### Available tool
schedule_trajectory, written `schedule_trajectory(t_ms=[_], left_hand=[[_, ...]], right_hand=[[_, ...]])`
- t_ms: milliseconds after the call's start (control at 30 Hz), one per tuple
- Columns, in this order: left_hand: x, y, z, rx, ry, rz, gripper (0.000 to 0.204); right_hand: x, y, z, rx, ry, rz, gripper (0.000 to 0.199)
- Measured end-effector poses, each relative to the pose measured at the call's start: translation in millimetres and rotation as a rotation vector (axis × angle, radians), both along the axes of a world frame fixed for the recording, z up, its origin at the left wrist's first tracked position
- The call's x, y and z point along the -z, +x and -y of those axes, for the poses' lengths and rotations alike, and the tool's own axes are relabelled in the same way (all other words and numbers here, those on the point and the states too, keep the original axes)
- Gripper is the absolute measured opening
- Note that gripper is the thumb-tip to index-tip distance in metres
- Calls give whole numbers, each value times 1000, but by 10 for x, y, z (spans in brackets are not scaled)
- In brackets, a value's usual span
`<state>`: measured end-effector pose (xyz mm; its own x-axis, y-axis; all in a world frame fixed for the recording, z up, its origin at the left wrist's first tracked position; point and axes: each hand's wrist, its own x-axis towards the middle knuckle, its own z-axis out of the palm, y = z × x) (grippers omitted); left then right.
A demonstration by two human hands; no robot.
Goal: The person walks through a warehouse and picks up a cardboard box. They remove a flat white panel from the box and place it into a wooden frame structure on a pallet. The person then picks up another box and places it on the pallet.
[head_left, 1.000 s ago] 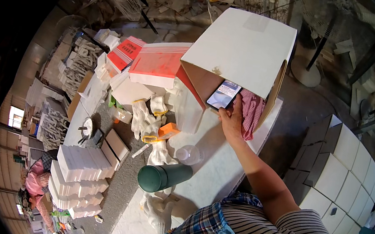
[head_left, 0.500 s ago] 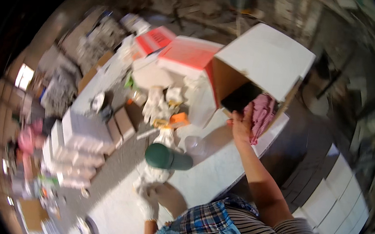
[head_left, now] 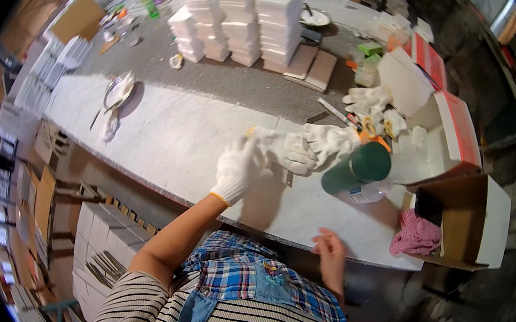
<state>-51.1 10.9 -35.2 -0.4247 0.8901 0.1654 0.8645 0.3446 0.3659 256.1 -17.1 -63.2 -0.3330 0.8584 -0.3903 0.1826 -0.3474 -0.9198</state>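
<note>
L grip [head_left: 238, 166] on white glove [head_left: 289, 150], long axis left-right.

R hand [head_left: 331, 253] off phone, L hand [head_left: 238, 168] at glove [head_left: 288, 150].

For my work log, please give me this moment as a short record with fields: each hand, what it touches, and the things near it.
left hand: gloved in white, reaching onto the white table, touching a loose white glove
right hand: bare, open, at the table's near edge, holding nothing
near the gloves: dark green bottle lying on its side
far right: open cardboard box with a pink checked cloth
far side: stacks of white boxes
</note>
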Motion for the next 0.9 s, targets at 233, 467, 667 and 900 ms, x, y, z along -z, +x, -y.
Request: schedule_trajectory(t_ms=[233,467,667,900], left_hand=[[297,-39,-170,222,-192,-121,27],[-49,-526,351,-3,419,73,14],[-367,-1209,1485,-193,556,526,14],[-446,-1932,2537,-458,411,1049,22]], right_hand=[[-187,-440,130,-426,32,44,31],[-1309,-973,74,-758,303,-5,22],[-2609,-2186,167,-1422,929,-460,18],[-2917,-4021,1054,-2018,613,-1335,14]])
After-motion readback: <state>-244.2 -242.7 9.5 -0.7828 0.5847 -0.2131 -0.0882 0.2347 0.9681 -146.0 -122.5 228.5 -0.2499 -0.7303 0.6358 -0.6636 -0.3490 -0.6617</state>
